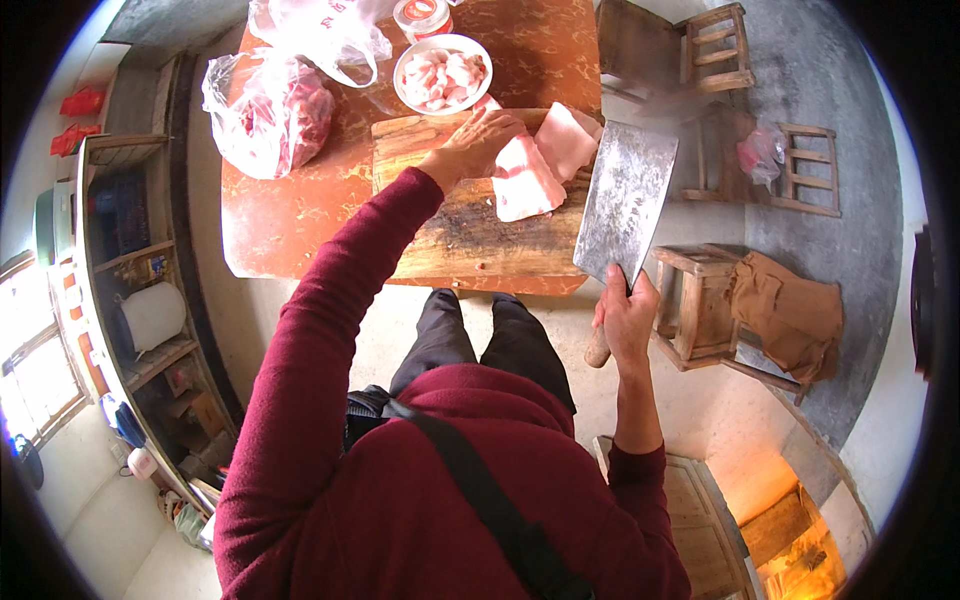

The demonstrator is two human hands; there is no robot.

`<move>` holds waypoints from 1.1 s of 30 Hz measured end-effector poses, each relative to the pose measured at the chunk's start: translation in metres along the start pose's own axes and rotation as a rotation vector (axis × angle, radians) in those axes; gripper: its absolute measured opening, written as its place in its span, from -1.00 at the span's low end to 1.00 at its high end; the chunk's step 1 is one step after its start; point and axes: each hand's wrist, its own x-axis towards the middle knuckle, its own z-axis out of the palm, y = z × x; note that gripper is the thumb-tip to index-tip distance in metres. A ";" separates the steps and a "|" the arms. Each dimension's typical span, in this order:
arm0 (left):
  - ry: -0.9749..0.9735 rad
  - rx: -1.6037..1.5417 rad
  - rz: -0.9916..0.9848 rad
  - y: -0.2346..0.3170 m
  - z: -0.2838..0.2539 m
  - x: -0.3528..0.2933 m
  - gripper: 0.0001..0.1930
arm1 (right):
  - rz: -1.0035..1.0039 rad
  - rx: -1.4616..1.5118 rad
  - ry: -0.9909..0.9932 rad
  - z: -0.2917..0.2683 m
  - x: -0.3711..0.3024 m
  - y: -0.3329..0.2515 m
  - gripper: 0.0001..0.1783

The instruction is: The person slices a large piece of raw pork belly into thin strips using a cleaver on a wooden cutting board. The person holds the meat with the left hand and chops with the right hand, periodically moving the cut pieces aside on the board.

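My right hand [628, 318] is closed round the wooden handle of a broad cleaver [630, 195]. The blade points up and away from me, in front of the cutting board's right edge in the picture. On the worn wooden cutting board [430, 245] lie a near slab of pale pink fatty meat [527, 180] and a second slab [568, 143] to its right. My left hand [480, 142] reaches over the board at the near slab's left side, fingers stretched out; glare blurs the fingertips. A bit of pink meat [487, 103] shows just beyond that hand.
Beyond the board stand a white bowl [443, 74] of cut meat and a round tub [422, 17]. Plastic bags [272, 115], one with meat, lie on the reddish table [255, 235]. Wooden chairs [808, 170] and a stool [690, 300] stand right, shelves [135, 250] left.
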 end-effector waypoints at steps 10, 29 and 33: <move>-0.180 0.221 0.276 0.007 0.025 0.000 -0.86 | 0.034 0.026 -0.018 -0.002 -0.008 0.008 -0.81; -0.048 -1.549 -0.806 0.065 -0.029 -0.095 -0.59 | -0.072 -0.116 -0.138 0.005 -0.009 0.007 -0.80; -0.120 -1.091 -0.903 0.035 -0.005 -0.116 -0.56 | -0.084 -0.138 -0.174 0.009 -0.010 0.008 -0.80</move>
